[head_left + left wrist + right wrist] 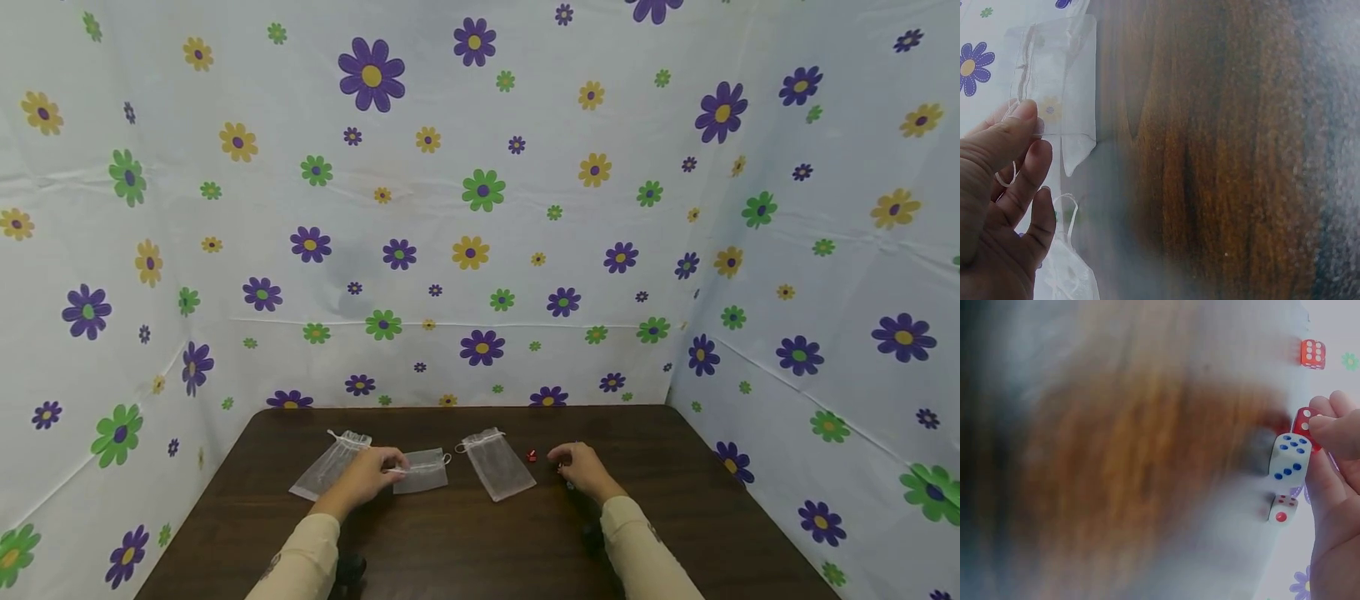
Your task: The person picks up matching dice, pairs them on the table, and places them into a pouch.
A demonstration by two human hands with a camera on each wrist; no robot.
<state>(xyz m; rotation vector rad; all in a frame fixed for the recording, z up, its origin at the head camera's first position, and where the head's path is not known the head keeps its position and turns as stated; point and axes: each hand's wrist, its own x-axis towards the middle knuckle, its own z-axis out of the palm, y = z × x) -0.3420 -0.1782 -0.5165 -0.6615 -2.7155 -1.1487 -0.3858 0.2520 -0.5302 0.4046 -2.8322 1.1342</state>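
Note:
My left hand [365,477] pinches a small sheer white drawstring bag [422,472] near its corded end; in the left wrist view the bag [1080,78] hangs out past the thumb and fingertips. Thumb and fingers of my right hand [1338,456] pinch a red die [1303,419] with white dots. Beside that die are a white die [1290,456] with blue dots and a smaller white die [1282,510] with red dots. Another red die [1314,354] lies apart. From the head view, the right hand [588,472] partly hides the dice under it.
On the dark wooden table [465,550] lie two larger sheer drawstring bags, one on the left [318,477] and one in the middle [498,467]. Small red dice [532,456] sit right of the middle bag. A flowered cloth [420,275] encloses the table's back and sides.

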